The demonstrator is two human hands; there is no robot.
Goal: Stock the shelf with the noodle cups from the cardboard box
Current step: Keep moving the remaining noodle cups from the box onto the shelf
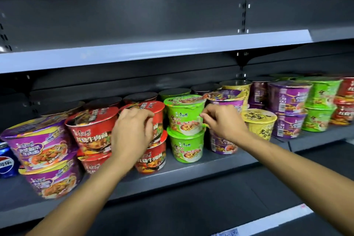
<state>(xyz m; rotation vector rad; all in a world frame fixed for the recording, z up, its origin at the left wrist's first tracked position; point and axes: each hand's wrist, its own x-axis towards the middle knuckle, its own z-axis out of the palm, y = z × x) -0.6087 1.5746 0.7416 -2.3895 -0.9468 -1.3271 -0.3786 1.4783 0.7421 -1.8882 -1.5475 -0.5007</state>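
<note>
Landmark: upper green cup [184, 115], stacked to save shelf [191, 170] room. My left hand [132, 130] grasps upper red cup [151, 119] beside it, squaring stack. My right hand [220, 120] pinches green cup's right side, steadying.

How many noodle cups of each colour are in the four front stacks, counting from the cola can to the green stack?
Purple cups: 2
Red cups: 4
Green cups: 2
Total: 8
</note>
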